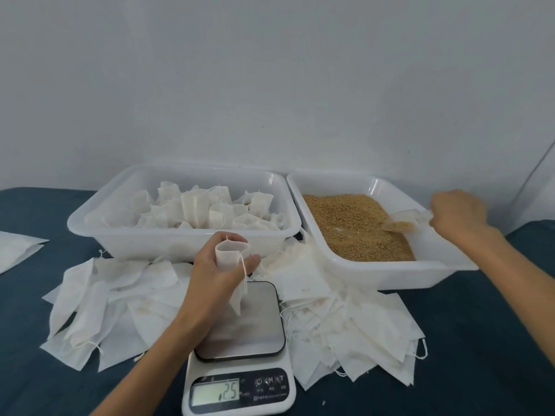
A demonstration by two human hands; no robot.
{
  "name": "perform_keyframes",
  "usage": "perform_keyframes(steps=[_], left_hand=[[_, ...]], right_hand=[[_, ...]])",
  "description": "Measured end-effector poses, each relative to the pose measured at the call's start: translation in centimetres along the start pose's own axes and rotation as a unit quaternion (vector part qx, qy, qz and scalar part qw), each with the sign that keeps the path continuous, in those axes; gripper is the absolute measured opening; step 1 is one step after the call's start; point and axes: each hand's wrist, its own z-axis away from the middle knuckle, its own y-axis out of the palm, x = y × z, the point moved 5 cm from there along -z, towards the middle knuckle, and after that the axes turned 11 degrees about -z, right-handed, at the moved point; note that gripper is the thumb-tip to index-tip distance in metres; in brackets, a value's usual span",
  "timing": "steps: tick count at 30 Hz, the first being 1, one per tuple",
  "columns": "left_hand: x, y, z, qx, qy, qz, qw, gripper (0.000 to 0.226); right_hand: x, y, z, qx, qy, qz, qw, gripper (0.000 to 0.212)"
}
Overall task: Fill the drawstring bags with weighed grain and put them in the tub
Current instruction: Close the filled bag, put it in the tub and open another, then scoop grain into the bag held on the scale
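Our left hand [220,265] curls its fingers around an empty bag [232,265], gripping it near the top so the mouth is held open and faces up. The bag's long axis runs nearly vertical, tilted slightly, with its bottom corner pointing down at the scale [240,334]. A drawstring [244,274] hangs from the mouth, just beside our fingertips.

Under those fingers sits the scale's steel platform, and the bag's lower tip hangs just over it; we cannot tell whether it touches. Nearer to us, the display [215,393] reads 2.5. Beside it are button marks, one looking like a power symbol, then an M and a T; the small print below is too blurred to read.

Our right hand [459,216] pinches the handle of a clear scoop [404,222], fingers closed on it. The scoop holds some grain and points left, its long axis roughly level, its lip down in the grain [354,226]. The grain fills a white bin [390,274] that is tilted toward us.

Beyond our left fingers, the tub [180,238] holds many filled bags [198,211], most standing upright. Flat empty bags [99,307] lie spread on the blue cloth [480,355] to both sides of the scale.
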Motion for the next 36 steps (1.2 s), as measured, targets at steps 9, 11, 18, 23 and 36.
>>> perform_keyframes(steps=[9, 11, 18, 23, 36], left_hand=[[0.1, -0.1, 0.0, -0.008, -0.003, -0.014, 1.000, 0.021], [0.1, -0.1, 0.0, -0.011, 0.000, -0.015, 1.000, 0.020], [0.2, -0.3, -0.1, -0.011, 0.004, -0.011, 1.000, 0.025], [0.1, -0.3, -0.1, -0.013, 0.012, -0.008, 1.000, 0.021], [0.0, -0.2, 0.1, -0.011, 0.008, -0.018, 1.000, 0.026]], right_hand=[[4.8, 1.3, -1.0, 0.037, 0.001, -0.022, 0.999, 0.008], [5.8, 1.7, -1.8, 0.042, -0.013, -0.053, 0.998, 0.008], [7.5, 4.4, -3.5, 0.077, -0.023, -0.150, 0.985, 0.029], [5.4, 4.9, -3.9, 0.058, 0.024, -0.199, 0.978, 0.027], [5.5, 7.4, -2.6, 0.133, -0.022, -0.256, 0.957, 0.017]])
